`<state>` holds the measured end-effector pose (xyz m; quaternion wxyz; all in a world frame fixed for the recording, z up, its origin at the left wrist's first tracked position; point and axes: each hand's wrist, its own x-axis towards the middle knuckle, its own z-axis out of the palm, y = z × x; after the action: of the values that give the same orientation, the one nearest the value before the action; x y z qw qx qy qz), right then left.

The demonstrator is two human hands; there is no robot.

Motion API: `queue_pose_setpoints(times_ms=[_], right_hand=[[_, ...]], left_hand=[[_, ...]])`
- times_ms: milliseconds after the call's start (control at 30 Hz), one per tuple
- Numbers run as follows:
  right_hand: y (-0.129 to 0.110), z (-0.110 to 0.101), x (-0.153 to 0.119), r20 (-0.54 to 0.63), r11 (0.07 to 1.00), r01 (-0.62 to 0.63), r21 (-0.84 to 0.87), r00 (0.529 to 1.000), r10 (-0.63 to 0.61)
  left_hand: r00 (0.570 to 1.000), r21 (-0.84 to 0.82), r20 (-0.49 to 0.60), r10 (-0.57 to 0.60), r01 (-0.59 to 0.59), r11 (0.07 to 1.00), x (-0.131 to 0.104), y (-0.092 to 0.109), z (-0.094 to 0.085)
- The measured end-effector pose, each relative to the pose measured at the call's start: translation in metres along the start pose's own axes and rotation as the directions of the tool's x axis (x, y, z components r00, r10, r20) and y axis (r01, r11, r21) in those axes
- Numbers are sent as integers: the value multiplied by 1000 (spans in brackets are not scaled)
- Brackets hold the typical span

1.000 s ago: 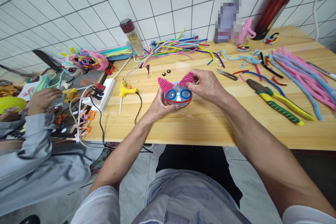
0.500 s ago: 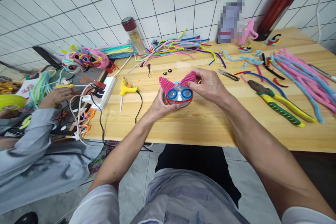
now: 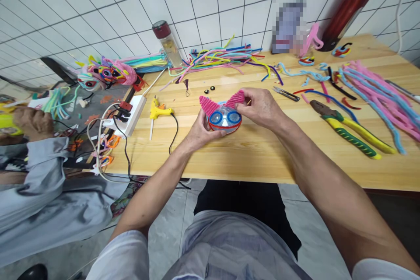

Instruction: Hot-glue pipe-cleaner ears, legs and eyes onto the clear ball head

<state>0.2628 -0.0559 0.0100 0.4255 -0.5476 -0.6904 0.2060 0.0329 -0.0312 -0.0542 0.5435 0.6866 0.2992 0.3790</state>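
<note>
1. The toy (image 3: 225, 116), a clear round head with two blue rings and a red band, is on or just above the table (image 3: 256, 162), right of the yellow glue gun (image 3: 160, 111), which serves as landmark here.
2. The left hand (image 3: 201, 134) cups the toy's near left side, thumb along its lower front; its other fingers are mostly hidden, so I cannot tell how they sit.
3. The right hand (image 3: 262, 107) has thumb and forefinger pinched together on the right pink ear (image 3: 235, 98). The left pink ear (image 3: 208, 106) stands free of the fingers.
4. Two black beads (image 3: 209, 90) lie right of the glue gun and farther back.
5. The scissors (image 3: 285, 93) and pliers (image 3: 328, 118) lie well to its right.
6. Just left of it is a white power strip (image 3: 135, 116); a lidded bottle (image 3: 170, 50) stands behind it.
7. Far left of it is a co-worker's hand (image 3: 34, 122).
</note>
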Motion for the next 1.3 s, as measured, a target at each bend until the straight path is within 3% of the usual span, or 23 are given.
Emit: queue_pose_setpoints(times_ms=[333, 667, 1300], right_hand=[[-7, -11, 8, 15, 996, 44, 81, 999, -45], [-5, -12, 18, 167, 987, 148, 62, 974, -156], [-2, -14, 11, 199, 988, 149, 42, 968, -154]], left_hand=[[1000, -56, -2, -12, 12, 998, 1, 2, 2], [999, -85, 10, -36, 37, 996, 2, 3, 1], [999, -44, 44, -3, 5, 999, 1, 0, -2]])
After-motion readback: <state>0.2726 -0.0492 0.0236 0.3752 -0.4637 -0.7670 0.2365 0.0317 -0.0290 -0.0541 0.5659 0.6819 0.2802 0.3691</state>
